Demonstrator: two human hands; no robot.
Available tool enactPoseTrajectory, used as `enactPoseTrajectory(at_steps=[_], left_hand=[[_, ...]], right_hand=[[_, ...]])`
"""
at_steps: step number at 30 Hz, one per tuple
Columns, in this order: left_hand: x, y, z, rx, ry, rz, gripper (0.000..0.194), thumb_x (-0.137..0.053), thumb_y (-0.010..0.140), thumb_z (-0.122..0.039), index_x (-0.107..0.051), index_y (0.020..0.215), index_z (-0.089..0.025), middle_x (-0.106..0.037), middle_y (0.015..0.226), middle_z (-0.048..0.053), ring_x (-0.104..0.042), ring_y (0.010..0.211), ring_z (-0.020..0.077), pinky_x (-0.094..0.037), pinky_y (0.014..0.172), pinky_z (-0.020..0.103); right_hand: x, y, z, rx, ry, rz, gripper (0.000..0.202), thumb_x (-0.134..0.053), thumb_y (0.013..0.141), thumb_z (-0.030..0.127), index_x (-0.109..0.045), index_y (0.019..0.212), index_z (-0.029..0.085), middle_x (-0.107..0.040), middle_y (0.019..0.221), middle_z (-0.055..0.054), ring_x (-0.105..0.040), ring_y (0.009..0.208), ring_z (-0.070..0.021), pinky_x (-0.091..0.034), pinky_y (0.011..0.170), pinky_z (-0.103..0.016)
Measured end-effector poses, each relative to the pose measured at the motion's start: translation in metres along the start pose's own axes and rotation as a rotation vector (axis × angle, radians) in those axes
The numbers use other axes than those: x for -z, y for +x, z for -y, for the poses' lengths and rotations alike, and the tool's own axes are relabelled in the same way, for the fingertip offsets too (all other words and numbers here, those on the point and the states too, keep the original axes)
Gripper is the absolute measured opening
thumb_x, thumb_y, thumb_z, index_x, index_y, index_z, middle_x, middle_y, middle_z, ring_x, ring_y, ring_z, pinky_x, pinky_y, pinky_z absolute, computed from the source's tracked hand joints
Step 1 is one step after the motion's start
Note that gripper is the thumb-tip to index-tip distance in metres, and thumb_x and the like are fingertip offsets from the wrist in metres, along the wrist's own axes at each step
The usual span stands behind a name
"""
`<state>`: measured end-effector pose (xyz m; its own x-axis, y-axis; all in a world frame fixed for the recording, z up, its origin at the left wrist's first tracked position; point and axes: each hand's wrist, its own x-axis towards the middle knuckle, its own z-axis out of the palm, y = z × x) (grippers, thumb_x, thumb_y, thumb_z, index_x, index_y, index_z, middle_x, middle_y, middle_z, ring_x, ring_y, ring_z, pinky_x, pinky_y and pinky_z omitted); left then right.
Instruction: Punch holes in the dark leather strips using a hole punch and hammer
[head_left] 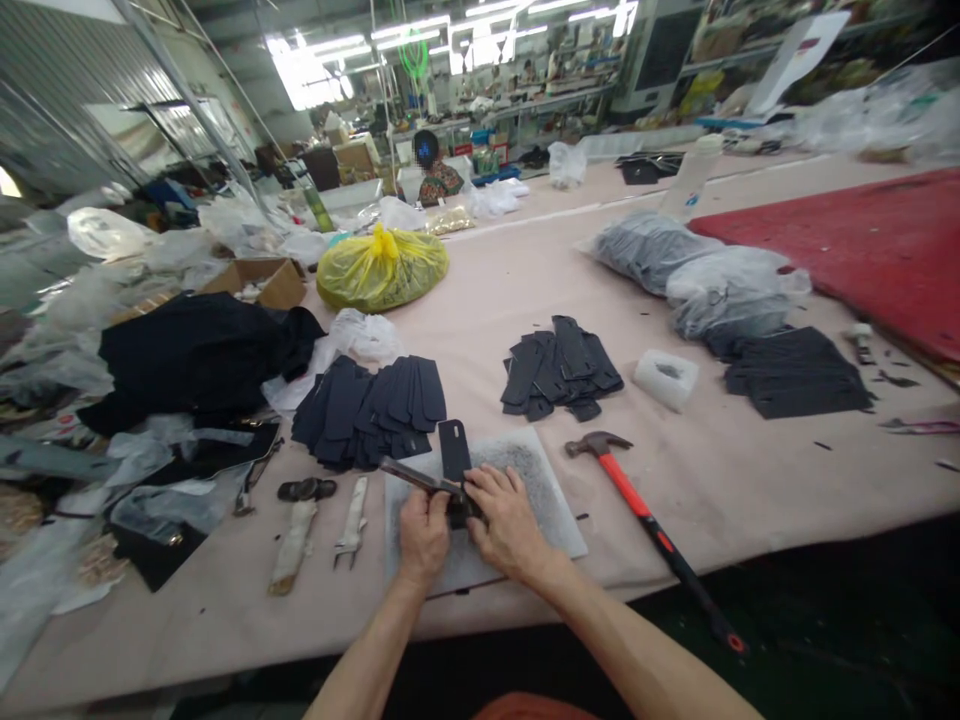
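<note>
A white, dark-specked cutting slab lies before me, with a dark fabric-like strip on it; the strip has a slot near its rounded far end. My left hand pinches a flat grey metal bar that slants up to the left over the strip. Fingers of my right hand are closed on the near part of the strip, which they partly cover. Whatever sits between the two hands is dark and mostly hidden. One pile of similar dark pieces is left of the slab, another pile beyond it.
A claw hammer lies to the right; a wrapped-handle hammer and a pronged tool lie left. Farther off are a white block, stacked dark pieces, a yellow bag and a red board. Someone sits behind the table.
</note>
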<state>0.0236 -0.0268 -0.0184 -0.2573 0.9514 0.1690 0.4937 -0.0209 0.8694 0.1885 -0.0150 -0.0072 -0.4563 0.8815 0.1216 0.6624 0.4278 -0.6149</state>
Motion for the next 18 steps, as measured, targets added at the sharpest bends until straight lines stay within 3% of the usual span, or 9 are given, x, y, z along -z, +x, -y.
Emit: enactPoseTrajectory(at_steps=[3,7,10,13,16,18], left_hand=[[0.014,0.012,-0.004,0.089,-0.074,-0.108,0.029,-0.048,0.093,-0.037,-0.067,0.096,-0.015,-0.075,0.091,0.008,-0.070,0.086,0.0227,-0.057,0.079,0.034],[0.024,0.012,0.007,-0.001,0.025,0.025,0.024,-0.052,0.087,-0.032,-0.070,0.092,-0.016,-0.075,0.088,0.007,-0.071,0.083,0.0229,-0.058,0.076,0.033],[0.022,0.006,0.017,-0.091,0.032,0.088,0.024,-0.050,0.087,-0.028,-0.070,0.093,-0.017,-0.075,0.092,0.007,-0.071,0.087,0.0222,-0.059,0.078,0.032],[0.020,0.004,0.019,-0.125,0.051,0.062,0.024,-0.048,0.088,-0.027,-0.070,0.093,-0.017,-0.075,0.091,0.007,-0.072,0.086,0.0215,-0.059,0.077,0.031],[0.021,0.004,0.018,-0.149,0.055,0.046,0.024,-0.047,0.089,-0.025,-0.069,0.093,-0.017,-0.075,0.088,0.006,-0.072,0.082,0.0209,-0.060,0.073,0.030],[0.022,0.003,0.020,-0.164,0.044,0.050,0.025,-0.046,0.089,-0.023,-0.069,0.095,-0.017,-0.075,0.089,0.007,-0.072,0.082,0.0206,-0.060,0.072,0.030]], right_hand=[[0.005,-0.003,-0.006,0.040,0.026,0.037,0.054,-0.056,0.075,0.015,-0.057,0.129,0.022,-0.052,0.141,-0.007,-0.035,0.136,-0.0267,-0.012,0.115,-0.051],[0.012,0.006,-0.021,0.053,0.107,-0.052,0.051,-0.052,0.076,0.013,-0.057,0.126,0.020,-0.053,0.138,-0.009,-0.043,0.131,-0.0249,-0.023,0.113,-0.048],[0.019,0.033,-0.032,-0.109,0.052,-0.147,0.046,-0.053,0.080,0.019,-0.056,0.126,0.016,-0.055,0.135,-0.013,-0.045,0.127,-0.0258,-0.027,0.110,-0.042],[0.019,0.071,-0.033,-0.282,-0.041,-0.078,0.052,-0.060,0.082,0.030,-0.053,0.130,0.012,-0.059,0.129,-0.017,-0.047,0.124,-0.0298,-0.025,0.108,-0.043],[0.005,0.102,-0.022,-0.322,-0.054,-0.035,0.052,-0.065,0.080,0.032,-0.057,0.127,0.011,-0.070,0.109,-0.014,-0.058,0.111,-0.0295,-0.030,0.103,-0.043],[-0.004,0.117,-0.015,-0.346,-0.069,-0.030,0.040,-0.063,0.081,0.028,-0.063,0.119,0.014,-0.073,0.099,-0.010,-0.062,0.102,-0.0266,-0.035,0.097,-0.038]])
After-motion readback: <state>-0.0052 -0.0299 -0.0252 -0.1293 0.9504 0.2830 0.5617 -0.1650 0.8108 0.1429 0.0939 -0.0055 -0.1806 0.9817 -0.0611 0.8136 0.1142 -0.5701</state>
